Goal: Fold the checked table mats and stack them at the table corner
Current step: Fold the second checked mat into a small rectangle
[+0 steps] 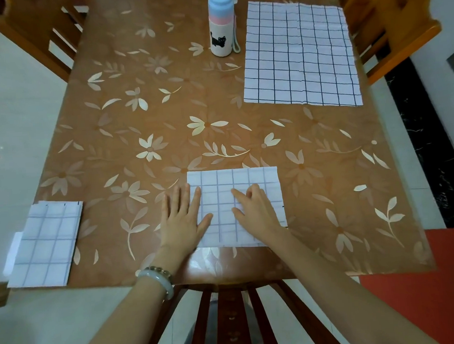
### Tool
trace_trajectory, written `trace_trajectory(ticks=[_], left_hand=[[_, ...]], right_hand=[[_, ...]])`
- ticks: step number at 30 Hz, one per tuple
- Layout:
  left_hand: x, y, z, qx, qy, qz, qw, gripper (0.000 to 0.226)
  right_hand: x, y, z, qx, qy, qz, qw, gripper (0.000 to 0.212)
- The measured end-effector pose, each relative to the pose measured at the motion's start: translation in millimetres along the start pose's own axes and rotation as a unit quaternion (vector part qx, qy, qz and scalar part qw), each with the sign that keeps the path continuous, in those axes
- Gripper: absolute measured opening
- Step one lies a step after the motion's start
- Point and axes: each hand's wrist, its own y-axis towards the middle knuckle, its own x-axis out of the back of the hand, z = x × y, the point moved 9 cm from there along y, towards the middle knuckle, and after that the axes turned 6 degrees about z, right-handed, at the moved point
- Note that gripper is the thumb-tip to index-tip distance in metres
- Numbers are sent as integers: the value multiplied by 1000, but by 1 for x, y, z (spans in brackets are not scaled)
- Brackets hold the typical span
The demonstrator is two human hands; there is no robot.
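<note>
Head view showed a folded white table mat with a thin blue check lying on the brown flower-patterned table at its near edge, directly under both hands, its long axis running left to right. The left hand was laid flat with straight, spread fingers, half on the mat's left edge and half on the table, gripping nothing. The right hand was rested on the mat's middle with bent fingers; whether cloth was pinched could not be told. The stack of folded checked mats was set at the near left corner, well apart to the left, so the left hand was judged the nearer one. A bolder-checked white mat was left unfolded at the far right.
</note>
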Motion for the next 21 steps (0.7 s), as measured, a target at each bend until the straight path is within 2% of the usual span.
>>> trace_trajectory(ticks=[2, 5, 7, 9, 12, 14, 16, 18, 21], left_hand=[[5, -1, 1, 36, -20, 5, 999, 71], [17, -2, 1, 108, -107, 12, 988, 75], [25, 2, -2, 107, -182, -8, 977, 77], [28, 8, 2, 104, -292, -23, 950, 74], [33, 12, 12, 93, -439, -44, 892, 57], [37, 12, 14, 52, -471, -43, 880, 45], [36, 12, 12, 21, -500, -8, 866, 39], [31, 12, 11, 8, -503, 26, 864, 41], [27, 11, 18, 10, -470, 50, 881, 49]], right_hand=[[-1, 0, -4, -16, 8, 15, 1000, 52], [-4, 3, -7, -40, 24, 39, 998, 52], [-4, 4, -9, -46, 31, 46, 997, 52], [-4, 6, -10, -45, 38, 47, 997, 52], [-3, 6, -11, -46, 50, 47, 997, 53], [-2, 5, -12, -43, 52, 46, 997, 53], [-1, 5, -12, -40, 49, 45, 997, 53], [-1, 5, -12, -39, 45, 45, 997, 53], [-1, 5, -11, -35, 46, 44, 997, 53]])
